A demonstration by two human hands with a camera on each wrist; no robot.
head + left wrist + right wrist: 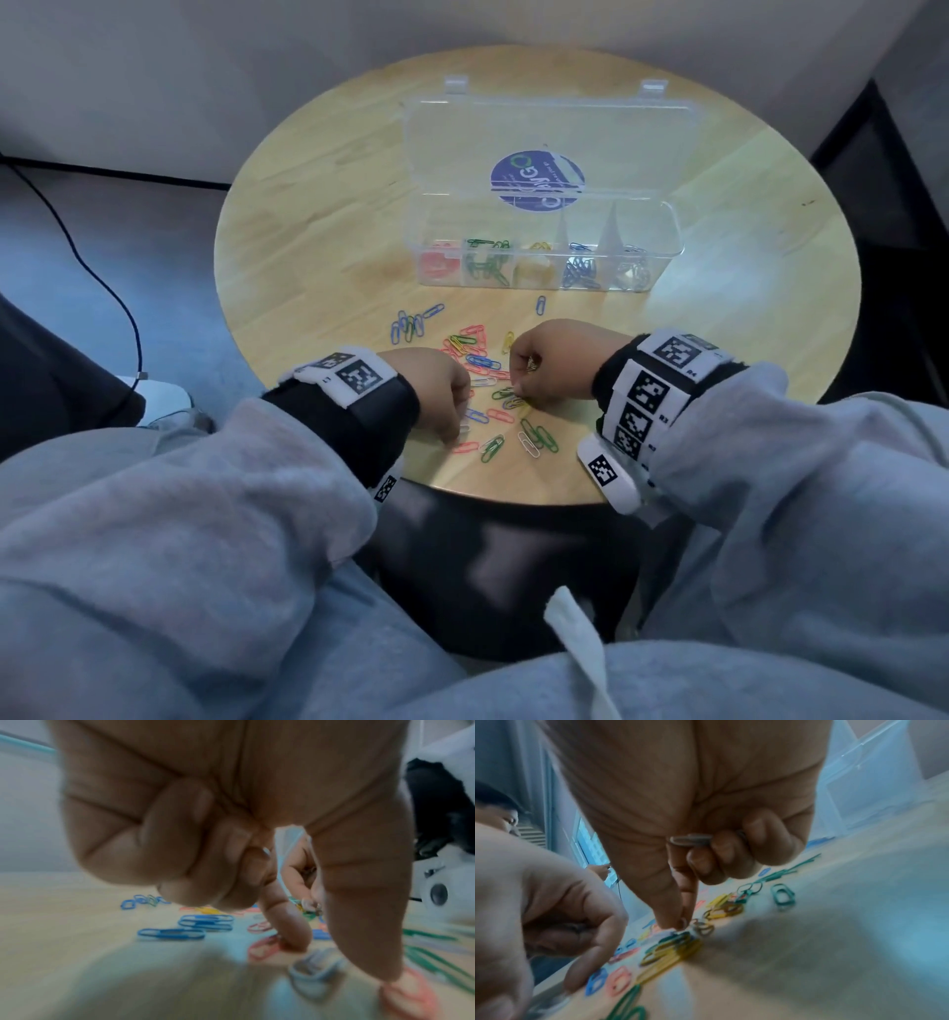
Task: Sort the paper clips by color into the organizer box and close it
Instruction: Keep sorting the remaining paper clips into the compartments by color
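The clear organizer box [662,226] stands open at mid-table with its lid [549,133] tilted back. Its compartments hold red, green, yellow, blue and silver clips. Loose mixed paper clips [477,360] lie in front of it. My right hand [524,383] holds silver clips [690,839] in its curled fingers, while thumb and index pinch a silver clip [683,923] on the table. My left hand [449,416] has three fingers curled. Its index fingertip [293,941] touches a red clip [262,947], and its thumb [372,923] rests on another red clip [411,998]. A grey clip [313,975] lies between them.
The round wooden table's front edge [513,496] is close to my wrists. Several blue clips [411,324] lie to the left, and a single blue one [540,304] sits near the box. A dark cable [102,277] runs across the floor at left. Another person [500,815] shows in the right wrist view.
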